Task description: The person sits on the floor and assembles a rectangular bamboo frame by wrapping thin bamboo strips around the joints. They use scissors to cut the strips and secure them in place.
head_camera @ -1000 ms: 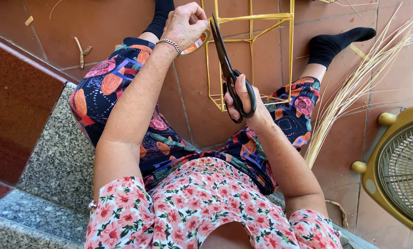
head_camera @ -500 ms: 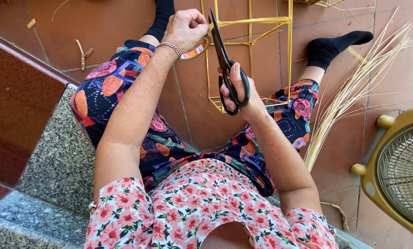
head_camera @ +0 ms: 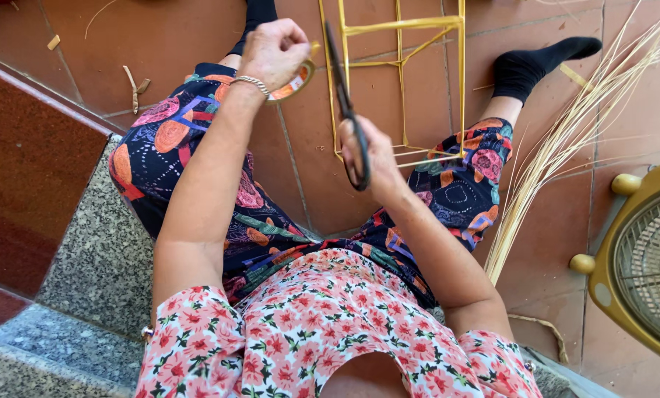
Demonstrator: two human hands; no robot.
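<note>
I look down on a floor of red-brown tiles [head_camera: 183,44] and a polished stone step [head_camera: 87,250] at the left, where I sit with legs stretched out in patterned trousers and black socks. At the right edge stands a yellow fan [head_camera: 647,265], only partly in view. Between the fan and my right leg lies a long sheaf of pale straw strips [head_camera: 566,147], fanning out toward the top right. Between my legs a yellow frame of thin sticks [head_camera: 400,26] stands on the tiles, its lower end near my right knee. My right hand [head_camera: 370,158] is closed through the handles of a pair of dark scissors [head_camera: 345,96], whose blades point up and away from me, close together, in front of the frame's left edge. My left hand [head_camera: 275,48], a metal bracelet at the wrist, is curled shut around a small roll of tape [head_camera: 297,79], raised just left of the scissor tips. A few straw scraps [head_camera: 135,85] lie on the tiles at the upper left.
</note>
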